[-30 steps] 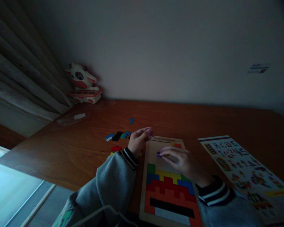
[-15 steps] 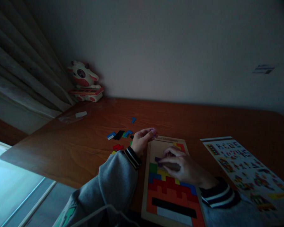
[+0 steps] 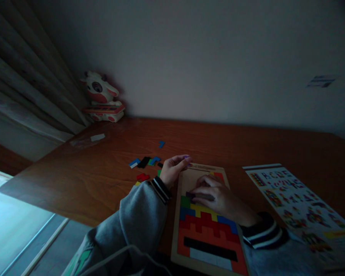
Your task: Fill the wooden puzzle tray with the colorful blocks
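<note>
A wooden puzzle tray (image 3: 176, 230) lies in front of me, its near part filled with coloured block pieces and its far left part showing bare wood. My right hand (image 3: 214, 193) is over the tray, fingers closed on a dark purple puzzle piece (image 3: 189, 195) beside the green piece (image 3: 185, 202). Fingers hide most of that piece. At the tray's far left corner, my left hand (image 3: 174, 169) pinches a small purple puzzle piece (image 3: 186, 156), mostly covered by the thumb. A yellow piece (image 3: 202, 209) and a red piece (image 3: 206, 221) sit nearer in the tray.
Loose pieces lie left of the tray, among them a black one (image 3: 144, 162), a red one (image 3: 142, 177) and a blue one (image 3: 161, 144). A printed pattern sheet (image 3: 293, 199) is on the right. A cow toy (image 3: 103, 99) stands at the back left near the curtain.
My right hand has shifted slightly, and the dark purple piece now appears lower, against the green piece. My left hand has stayed nearly still. The whole view has moved a little.
</note>
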Tool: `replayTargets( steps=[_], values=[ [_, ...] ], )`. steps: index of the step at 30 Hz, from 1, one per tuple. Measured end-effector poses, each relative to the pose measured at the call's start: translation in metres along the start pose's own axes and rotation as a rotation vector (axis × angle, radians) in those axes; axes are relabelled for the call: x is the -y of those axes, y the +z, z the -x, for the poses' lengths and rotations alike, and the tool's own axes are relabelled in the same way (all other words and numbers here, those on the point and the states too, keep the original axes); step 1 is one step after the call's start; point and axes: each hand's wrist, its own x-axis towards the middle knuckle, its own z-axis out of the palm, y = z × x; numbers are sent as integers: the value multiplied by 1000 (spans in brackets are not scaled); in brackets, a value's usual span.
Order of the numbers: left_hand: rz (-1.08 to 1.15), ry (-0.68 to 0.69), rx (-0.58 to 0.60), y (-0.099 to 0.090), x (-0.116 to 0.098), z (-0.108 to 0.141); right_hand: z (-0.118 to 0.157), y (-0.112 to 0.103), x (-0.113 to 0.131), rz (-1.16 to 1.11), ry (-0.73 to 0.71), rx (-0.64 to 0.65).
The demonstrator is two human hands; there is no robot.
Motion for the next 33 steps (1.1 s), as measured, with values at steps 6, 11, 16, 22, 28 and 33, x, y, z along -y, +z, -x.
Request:
replayTargets(
  steps=[6, 11, 16, 22, 28, 33],
  values=[
    [-57, 16, 25, 1, -2, 3, -1, -4, 0, -3, -18, -122],
    [-165, 50, 208, 4, -5, 11, -1, -11, -5, -27, 47, -440],
    [-266, 72, 476, 4, -4, 17, -1, -15, -6, 2, -53, -443],
    [-290, 59, 491, 4, -3, 16, 0, -19, -2, 41, -102, -501],
    [-306, 73, 492, 5, -5, 17, 1, -18, -2, 47, -118, -486],
    [-222, 12, 473, 6, -9, 18, 1, -22, 3, 17, -108, -524]
  ],
)
